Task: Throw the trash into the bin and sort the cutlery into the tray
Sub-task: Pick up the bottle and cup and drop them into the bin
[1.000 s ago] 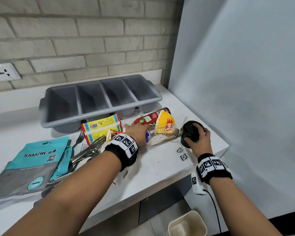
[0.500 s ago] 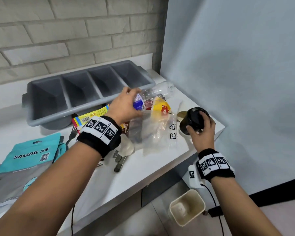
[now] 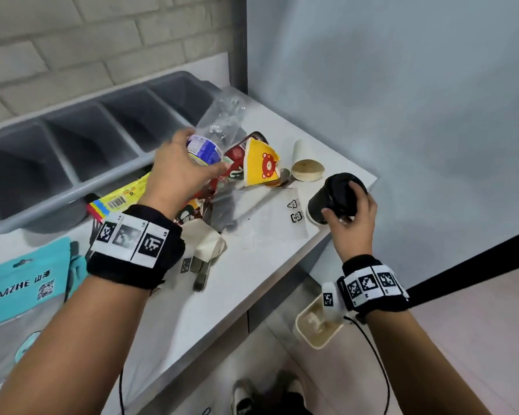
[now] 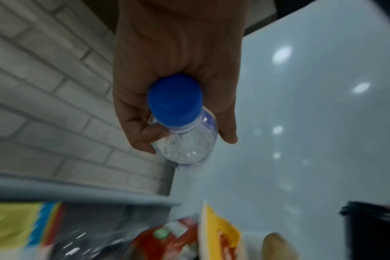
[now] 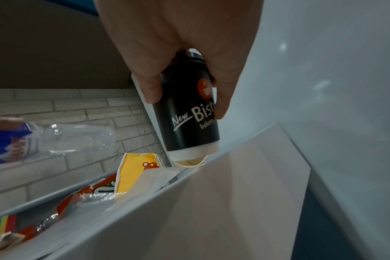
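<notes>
My left hand [image 3: 180, 172] grips a clear plastic bottle [image 3: 219, 127] with a blue cap [image 4: 175, 100], lifted above the counter in front of the grey cutlery tray [image 3: 81, 181]. My right hand [image 3: 349, 217] holds a black paper coffee cup [image 3: 330, 199] by its lid end, tilted at the counter's right edge; the right wrist view shows its "New Bistro" print [image 5: 189, 114]. Cutlery handles [image 3: 201, 274] stick out under my left wrist. On the floor below stands a cream bin [image 3: 315, 327].
Wrappers lie in a heap on the white counter [image 3: 240, 277]: a yellow bear packet [image 3: 261, 166], a red packet [image 3: 235, 154], a yellow barcode packet [image 3: 120, 199], a clear bag [image 3: 270, 214]. A teal pouch [image 3: 21, 283] lies left. A white panel [image 3: 402, 115] bounds the right.
My left hand has lifted the bottle off the pile and raised it. My right hand has tipped the black cup up at the counter edge. The view has swung right and down.
</notes>
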`<state>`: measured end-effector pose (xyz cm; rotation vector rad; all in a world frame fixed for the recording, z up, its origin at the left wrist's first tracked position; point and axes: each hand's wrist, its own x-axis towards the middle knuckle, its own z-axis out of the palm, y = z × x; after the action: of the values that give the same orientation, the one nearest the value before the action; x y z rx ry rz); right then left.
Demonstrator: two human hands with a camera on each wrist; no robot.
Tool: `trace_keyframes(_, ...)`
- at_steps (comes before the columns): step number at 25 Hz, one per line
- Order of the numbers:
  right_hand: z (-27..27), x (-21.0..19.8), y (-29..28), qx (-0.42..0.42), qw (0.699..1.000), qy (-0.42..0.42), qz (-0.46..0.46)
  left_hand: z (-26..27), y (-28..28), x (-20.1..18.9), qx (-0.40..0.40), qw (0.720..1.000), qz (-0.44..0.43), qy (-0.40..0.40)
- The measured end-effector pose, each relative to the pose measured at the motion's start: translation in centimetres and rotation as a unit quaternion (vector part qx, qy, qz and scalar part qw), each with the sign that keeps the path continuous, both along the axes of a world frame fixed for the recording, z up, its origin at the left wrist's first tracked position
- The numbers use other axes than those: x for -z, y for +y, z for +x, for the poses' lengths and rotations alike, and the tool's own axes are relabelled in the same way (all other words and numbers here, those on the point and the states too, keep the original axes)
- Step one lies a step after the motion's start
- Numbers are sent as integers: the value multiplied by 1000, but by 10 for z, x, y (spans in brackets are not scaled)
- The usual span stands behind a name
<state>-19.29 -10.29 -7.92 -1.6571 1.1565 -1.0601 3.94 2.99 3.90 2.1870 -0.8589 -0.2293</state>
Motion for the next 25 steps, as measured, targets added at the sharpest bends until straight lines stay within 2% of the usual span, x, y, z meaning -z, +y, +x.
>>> trace_keyframes(3,-23,7,14,49,998,-47,9,-53,1,-5,87,996,-3,-2)
trace_keyframes(6,-65,28,24,91,992,-84,16,-121,0,15,183,981,14,54)
trace_keyframes(9,-109,60,20,114,992,-41,30,-175,-8,56,252,958,71,116)
trace_keyframes(13,-164,136,6,146,980,33,129,-231,-30,133,266,934,153,184)
trace_keyframes(16,-183,203,-6,158,961,95,206,-250,-50,201,218,916,229,246)
trace_keyframes(19,-187,268,-18,145,943,157,256,-250,-72,284,170,907,305,236)
trace_keyframes(22,-185,340,-29,146,923,173,313,-255,-104,377,182,875,394,215)
trace_keyframes(25,-179,406,-38,161,901,188,355,-262,-128,457,188,851,445,207)
